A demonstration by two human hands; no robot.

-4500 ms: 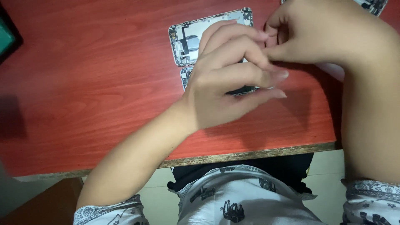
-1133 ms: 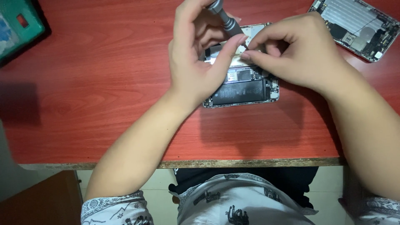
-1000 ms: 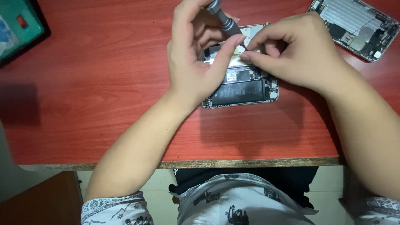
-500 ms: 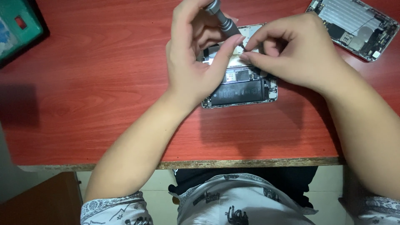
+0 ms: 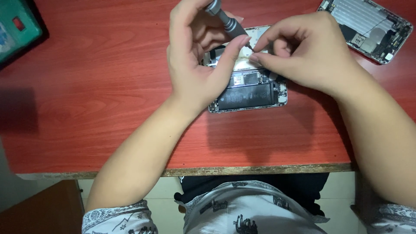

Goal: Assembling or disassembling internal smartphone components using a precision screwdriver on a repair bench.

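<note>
In the head view, a grey screwdriver (image 5: pixel 225 19) is gripped in the curled fingers of the left hand (image 5: pixel 197 56), tilted, its tip pointed down at an opened phone (image 5: pixel 249 89). The phone is laid flat on the red bench (image 5: pixel 108 108), towards the far edge. The right hand (image 5: pixel 305 54) is pinched shut just beside the tip; what it pinches cannot be told. A second opened phone shell (image 5: pixel 368 26) is seen at the far right corner, a green device (image 5: pixel 15 30) at the far left corner.
</note>
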